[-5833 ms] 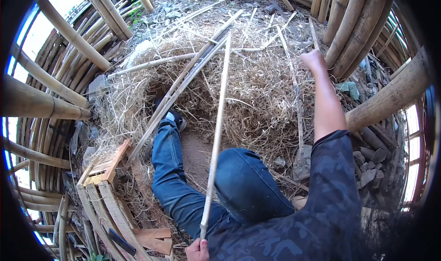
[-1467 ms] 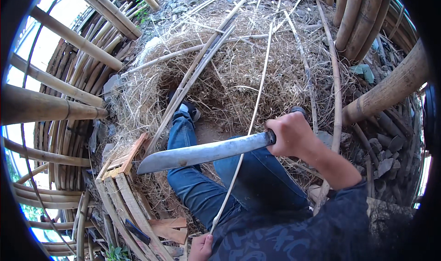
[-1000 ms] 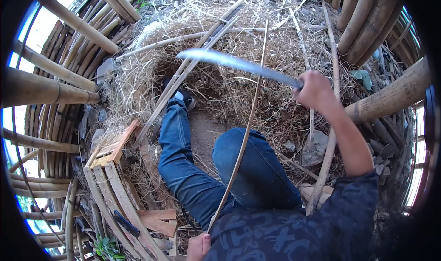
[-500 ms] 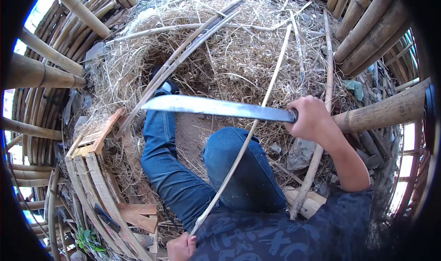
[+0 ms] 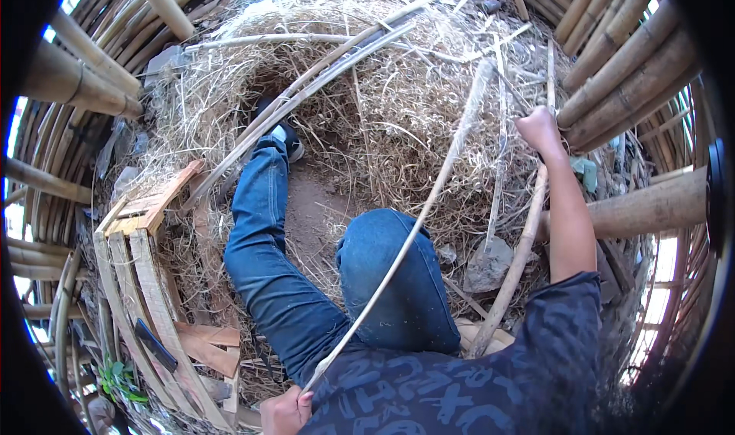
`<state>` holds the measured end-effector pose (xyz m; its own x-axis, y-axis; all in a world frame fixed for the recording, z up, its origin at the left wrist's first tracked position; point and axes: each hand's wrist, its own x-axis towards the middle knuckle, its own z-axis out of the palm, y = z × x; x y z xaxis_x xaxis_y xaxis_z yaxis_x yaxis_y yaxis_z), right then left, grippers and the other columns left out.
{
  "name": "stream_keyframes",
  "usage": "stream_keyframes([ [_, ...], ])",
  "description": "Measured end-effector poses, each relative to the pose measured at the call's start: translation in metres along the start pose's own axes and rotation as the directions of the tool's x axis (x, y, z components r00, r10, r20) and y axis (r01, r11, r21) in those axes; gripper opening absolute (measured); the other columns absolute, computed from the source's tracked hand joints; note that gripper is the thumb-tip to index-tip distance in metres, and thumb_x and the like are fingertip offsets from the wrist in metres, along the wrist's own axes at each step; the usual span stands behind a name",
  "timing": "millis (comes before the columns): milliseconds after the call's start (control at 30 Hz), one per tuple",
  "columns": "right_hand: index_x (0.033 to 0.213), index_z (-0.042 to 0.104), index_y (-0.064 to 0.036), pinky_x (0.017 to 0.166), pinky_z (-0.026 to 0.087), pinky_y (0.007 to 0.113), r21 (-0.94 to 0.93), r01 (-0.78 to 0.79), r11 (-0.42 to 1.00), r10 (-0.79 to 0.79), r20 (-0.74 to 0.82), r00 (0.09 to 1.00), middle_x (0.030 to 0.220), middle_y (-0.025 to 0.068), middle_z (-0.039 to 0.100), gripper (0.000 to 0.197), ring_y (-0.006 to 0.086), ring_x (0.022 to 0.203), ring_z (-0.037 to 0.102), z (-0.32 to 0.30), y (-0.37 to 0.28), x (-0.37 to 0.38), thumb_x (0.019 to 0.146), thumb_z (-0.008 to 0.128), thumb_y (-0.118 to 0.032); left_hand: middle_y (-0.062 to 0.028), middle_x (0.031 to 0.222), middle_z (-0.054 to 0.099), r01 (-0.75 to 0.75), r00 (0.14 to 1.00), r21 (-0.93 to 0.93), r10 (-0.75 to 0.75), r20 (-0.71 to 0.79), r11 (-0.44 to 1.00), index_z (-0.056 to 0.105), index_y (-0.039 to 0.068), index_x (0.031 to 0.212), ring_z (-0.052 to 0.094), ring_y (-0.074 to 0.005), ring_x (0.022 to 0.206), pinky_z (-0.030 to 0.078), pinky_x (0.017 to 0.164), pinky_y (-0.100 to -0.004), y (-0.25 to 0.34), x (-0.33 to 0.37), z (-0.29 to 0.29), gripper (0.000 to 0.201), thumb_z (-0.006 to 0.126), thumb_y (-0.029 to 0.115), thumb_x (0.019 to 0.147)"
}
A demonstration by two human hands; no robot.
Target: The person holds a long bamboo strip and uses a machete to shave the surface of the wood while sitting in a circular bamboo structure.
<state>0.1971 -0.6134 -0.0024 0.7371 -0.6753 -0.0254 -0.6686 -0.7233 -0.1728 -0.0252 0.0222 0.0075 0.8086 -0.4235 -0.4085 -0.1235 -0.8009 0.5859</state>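
Observation:
My left hand (image 5: 285,413), at the lower edge, is closed round the near end of a long pale bamboo strip (image 5: 402,253). The strip slants up across my bent right knee, and its far end is blurred over the shavings. My right hand (image 5: 540,132) is stretched out at the far right, fingers wrapped round the grip of a machete, which the fist mostly hides. Seen nearly edge-on, the machete blade (image 5: 511,91) is a thin dark line running up and left toward the strip's far end. Whether blade and strip touch, I cannot tell.
Pale shavings (image 5: 398,136) are heaped ahead of my legs. Long split bamboo pieces (image 5: 321,79) lie over them. A wooden crate (image 5: 145,282) stands left, with a dark-handled object (image 5: 155,345) on it. Thick bamboo poles (image 5: 635,205) jut in at right, near a stone (image 5: 488,265).
My right hand has swung the machete forward and right, away from my knees, turning the blade from broadside to nearly edge-on. My left hand still grips the strip, slightly further left.

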Motion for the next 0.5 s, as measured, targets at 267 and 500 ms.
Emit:
stream_keyframes([
  [267,0.081,0.061,0.0104,0.069,0.051,0.046,0.125,-0.083,0.989,0.062,0.163,0.985,0.075,0.0292,0.063,0.041,0.0371,0.073,0.065,0.128,0.064,-0.069,0.073,0.064,-0.030,-0.0192,0.057,0.053,0.102,0.995,-0.171,-0.102,0.012,0.980,0.055,0.006,0.073,0.056,-0.0404,0.055,0.044,0.048,-0.0444,0.029,0.022,-0.009,0.034,0.057,0.034,0.093],
  [500,0.070,0.057,-0.0053,0.052,0.040,0.027,0.812,-0.487,0.322,0.165,0.459,0.873,0.061,0.0007,0.053,0.014,0.0102,0.054,0.050,0.256,0.040,-0.238,0.083,0.060,-0.011,-0.0189,0.063,0.056,0.147,0.985,-0.348,-0.106,0.135,0.926,0.058,0.006,0.081,0.057,-0.0403,0.063,0.044,0.056,-0.0441,0.021,0.046,-0.024,0.032,0.050,0.034,0.097],
])
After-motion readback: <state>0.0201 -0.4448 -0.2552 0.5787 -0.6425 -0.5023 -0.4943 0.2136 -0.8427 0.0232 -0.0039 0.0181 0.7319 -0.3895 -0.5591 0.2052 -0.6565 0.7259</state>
